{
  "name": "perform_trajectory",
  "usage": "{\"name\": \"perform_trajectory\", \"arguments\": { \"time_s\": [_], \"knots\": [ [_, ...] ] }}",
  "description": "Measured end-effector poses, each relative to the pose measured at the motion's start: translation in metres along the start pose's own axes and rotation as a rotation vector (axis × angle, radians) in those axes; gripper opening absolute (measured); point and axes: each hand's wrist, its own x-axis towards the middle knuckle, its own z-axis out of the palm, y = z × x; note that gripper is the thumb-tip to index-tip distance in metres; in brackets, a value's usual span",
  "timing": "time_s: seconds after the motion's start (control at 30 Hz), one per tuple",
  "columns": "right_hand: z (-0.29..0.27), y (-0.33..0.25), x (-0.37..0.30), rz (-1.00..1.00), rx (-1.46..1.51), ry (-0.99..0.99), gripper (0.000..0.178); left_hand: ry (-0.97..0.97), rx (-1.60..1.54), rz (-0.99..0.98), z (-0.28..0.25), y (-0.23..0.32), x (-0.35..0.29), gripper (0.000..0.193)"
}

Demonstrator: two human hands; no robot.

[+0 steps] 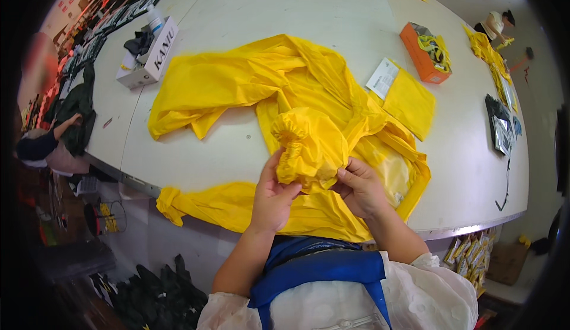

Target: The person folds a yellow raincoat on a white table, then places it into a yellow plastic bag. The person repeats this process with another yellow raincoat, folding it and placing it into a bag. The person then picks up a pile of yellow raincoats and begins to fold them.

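A yellow garment of thin, smooth fabric (219,83) is spread in loose folds across the table in front of me. One end of it, gathered and puckered like an elastic cuff (314,146), is lifted toward me between both hands. My left hand (274,190) pinches its left edge, by the puckered band. On the opposite side, my right hand (360,189) grips the fabric edge between thumb and fingers. A knotted or bunched yellow end (171,204) lies at the table's near left edge.
A folded yellow piece (411,105) with a white printed card (383,78) lies to the right, near an orange box (430,76) of yellow items. At left stands a white carton (139,78) holding a bottle. Other people work beyond the table's left and far right sides.
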Motion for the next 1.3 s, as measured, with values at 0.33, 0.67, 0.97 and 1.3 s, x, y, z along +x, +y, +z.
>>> {"name": "perform_trajectory", "arguments": {
  "time_s": [0.33, 0.67, 0.97, 1.3],
  "knots": [
    [-0.052, 0.027, -0.018, -0.148, -0.009, 0.071, 0.018, -0.004, -0.072, -0.295, 0.013, -0.075, -0.009, 0.034],
    [-0.314, -0.063, -0.073, -0.201, -1.595, 1.567, 0.06, -0.064, 0.105, 0.322, 0.022, 0.0, 0.03, 0.026],
    [-0.25, -0.081, -0.033, -0.144, -1.221, -0.227, 0.034, -0.002, 0.404, 1.298, 0.118, 0.143, -0.016, 0.034],
    [-0.428, -0.202, 0.096, 0.106, -1.216, 1.054, 0.065, 0.242, 0.579, 1.261, 0.129, 0.125, -0.011, 0.035]
  ]
}}
